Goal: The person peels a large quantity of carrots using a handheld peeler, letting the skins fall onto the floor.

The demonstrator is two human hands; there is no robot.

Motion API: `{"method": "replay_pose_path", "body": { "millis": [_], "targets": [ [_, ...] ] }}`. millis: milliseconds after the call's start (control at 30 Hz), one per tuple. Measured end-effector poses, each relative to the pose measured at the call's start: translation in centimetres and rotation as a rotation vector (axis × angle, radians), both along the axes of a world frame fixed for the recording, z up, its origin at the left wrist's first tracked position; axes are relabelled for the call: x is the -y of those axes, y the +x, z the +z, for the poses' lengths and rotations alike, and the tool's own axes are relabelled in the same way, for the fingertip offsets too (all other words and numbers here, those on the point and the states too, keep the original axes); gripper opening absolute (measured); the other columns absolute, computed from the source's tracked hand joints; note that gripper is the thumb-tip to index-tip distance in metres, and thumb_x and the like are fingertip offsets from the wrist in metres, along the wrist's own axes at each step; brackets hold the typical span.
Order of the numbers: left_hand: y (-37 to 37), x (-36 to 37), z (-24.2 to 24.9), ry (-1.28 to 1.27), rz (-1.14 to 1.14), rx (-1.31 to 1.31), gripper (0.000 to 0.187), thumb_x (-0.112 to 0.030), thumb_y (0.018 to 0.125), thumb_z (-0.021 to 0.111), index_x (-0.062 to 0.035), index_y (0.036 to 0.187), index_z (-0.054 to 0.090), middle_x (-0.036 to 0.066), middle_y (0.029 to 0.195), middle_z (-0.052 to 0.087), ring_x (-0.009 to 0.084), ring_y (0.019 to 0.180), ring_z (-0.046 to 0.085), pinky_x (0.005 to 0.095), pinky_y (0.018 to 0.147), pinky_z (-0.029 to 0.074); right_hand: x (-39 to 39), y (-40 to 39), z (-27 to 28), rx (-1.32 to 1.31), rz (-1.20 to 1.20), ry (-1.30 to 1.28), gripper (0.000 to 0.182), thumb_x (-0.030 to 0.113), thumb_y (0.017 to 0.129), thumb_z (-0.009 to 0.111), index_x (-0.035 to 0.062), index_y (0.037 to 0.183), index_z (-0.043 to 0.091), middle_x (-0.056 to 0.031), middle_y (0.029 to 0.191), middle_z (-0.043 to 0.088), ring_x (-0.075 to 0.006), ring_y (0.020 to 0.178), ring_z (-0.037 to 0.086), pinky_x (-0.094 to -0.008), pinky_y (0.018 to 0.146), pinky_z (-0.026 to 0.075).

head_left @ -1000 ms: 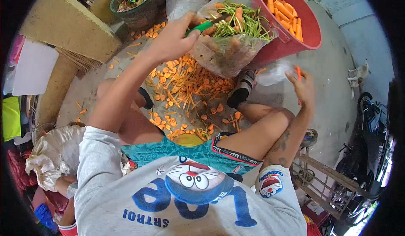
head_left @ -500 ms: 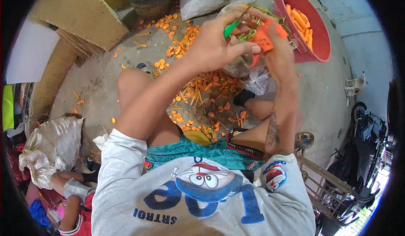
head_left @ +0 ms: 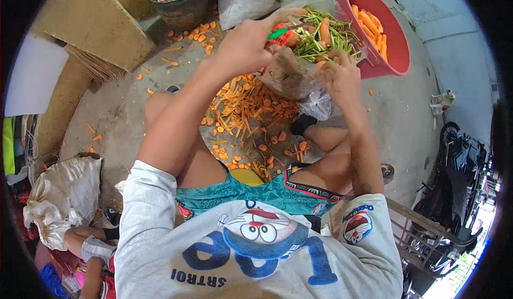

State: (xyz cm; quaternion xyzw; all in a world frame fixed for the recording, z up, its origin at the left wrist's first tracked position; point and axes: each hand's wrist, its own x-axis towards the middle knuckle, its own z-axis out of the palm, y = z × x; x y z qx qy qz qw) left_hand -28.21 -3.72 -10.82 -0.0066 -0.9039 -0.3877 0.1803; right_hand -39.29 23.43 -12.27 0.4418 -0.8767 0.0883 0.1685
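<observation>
Red piece is out of the right hand and now by the left; right has dropped to the bag at 4 o'clock. Net: right is on the bag, rid of the red piece. Left, at 9 o'clock of bag, is closed round the green tool; right fingers curled, can't tell if pinching. Carrots in bag, more in tub at 2 o'clock. Shirt: upside-down, "SRTROI"; big letters unclear.

The person's left hand grips a green-handled knife over a clear plastic bag of carrots and green stems; the right hand is at the bag's edge. Carrot scraps lie between the 2 legs; a red tub holds peeled carrots.
</observation>
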Motion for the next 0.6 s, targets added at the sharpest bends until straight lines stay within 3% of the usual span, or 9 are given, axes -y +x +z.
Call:
{"method": "replay_pose_path", "body": {
  "millis": [133, 233, 300, 333, 367, 467, 600],
  "targets": [
    [-0.1, -0.8, 0.1, -0.073, -0.028, 0.079, 0.051, -0.014, 0.086, 0.074, -0.0118, 0.135, 0.057, 0.024, 0.094, 0.070, 0.0445, 0.086, 0.068, 0.0507, 0.074, 0.052, -0.1, 3.6, -0.9, -0.083, -0.040, -0.032, 0.006, 0.006, 0.080, 0.070, 0.0054, 0.085, 0.073, -0.0068, 0.111, 0.064, -0.0324, 0.102, 0.062, -0.0451, 0.084, 0.052],
    [-0.1, -0.5, 0.3, -0.111, 0.015, 0.066, 0.049, -0.013, 0.086, 0.071, -0.0116, 0.133, 0.058, 0.025, 0.090, 0.070, 0.0449, 0.086, 0.068, 0.0508, 0.074, 0.052, -1.1, 4.2, -5.6, 0.105, -0.070, 0.162, 0.013, 0.006, 0.083, 0.067, 0.0047, 0.095, 0.071, -0.0109, 0.113, 0.064, -0.0367, 0.103, 0.063, -0.0484, 0.084, 0.052],
    [-0.3, -0.3, 0.1, -0.130, 0.030, 0.056, 0.047, -0.012, 0.085, 0.070, -0.0110, 0.131, 0.060, 0.025, 0.088, 0.070, 0.0451, 0.085, 0.068, 0.0508, 0.073, 0.053, -0.9, 3.2, -8.0, 0.469, -0.269, 0.256, 0.031, 0.009, 0.083, 0.068, 0.0040, 0.113, 0.064, -0.0144, 0.123, 0.061, -0.0399, 0.109, 0.063, -0.0511, 0.088, 0.052],
    [-0.6, -0.1, -0.1, -0.117, 0.057, 0.065, 0.044, -0.012, 0.084, 0.069, -0.0096, 0.128, 0.062, 0.025, 0.088, 0.070, 0.0452, 0.086, 0.068, 0.0506, 0.074, 0.053, -0.8, 2.2, -8.8, 0.442, -0.195, 0.265, 0.044, 0.015, 0.086, 0.070, 0.0018, 0.127, 0.058, -0.0204, 0.127, 0.059, -0.0466, 0.107, 0.064, -0.0543, 0.093, 0.053],
    [-0.7, 0.2, -0.2, -0.108, 0.087, 0.072, 0.041, -0.012, 0.084, 0.068, -0.0083, 0.124, 0.065, 0.026, 0.089, 0.070, 0.0454, 0.086, 0.068, 0.0504, 0.074, 0.054, -1.0, 2.0, -9.5, 0.441, -0.196, 0.261, 0.044, 0.015, 0.086, 0.070, 0.0018, 0.127, 0.058, -0.0204, 0.127, 0.059, -0.0466, 0.107, 0.064, -0.0543, 0.093, 0.053],
    [-0.4, 1.2, -0.1, -0.163, 0.120, 0.048, 0.035, -0.015, 0.084, 0.070, -0.0058, 0.118, 0.067, 0.027, 0.090, 0.070, 0.0459, 0.087, 0.068, 0.0501, 0.074, 0.054, 1.5, 3.5, -7.5, 0.512, -0.215, 0.350, 0.052, 0.020, 0.088, 0.071, 0.0022, 0.135, 0.054, -0.0232, 0.126, 0.058, -0.0467, 0.108, 0.064, -0.0540, 0.092, 0.054],
    [0.3, 2.3, 0.8, -0.175, 0.121, 0.041, 0.036, -0.014, 0.084, 0.069, -0.0045, 0.118, 0.067, 0.028, 0.090, 0.069, 0.0465, 0.088, 0.067, 0.0502, 0.074, 0.053, 5.2, 5.4, -4.4, 0.442, -0.151, 0.164, 0.061, 0.025, 0.090, 0.071, 0.0063, 0.143, 0.049, -0.0243, 0.127, 0.058, -0.0467, 0.107, 0.064, -0.0537, 0.089, 0.054]
  ]
}}
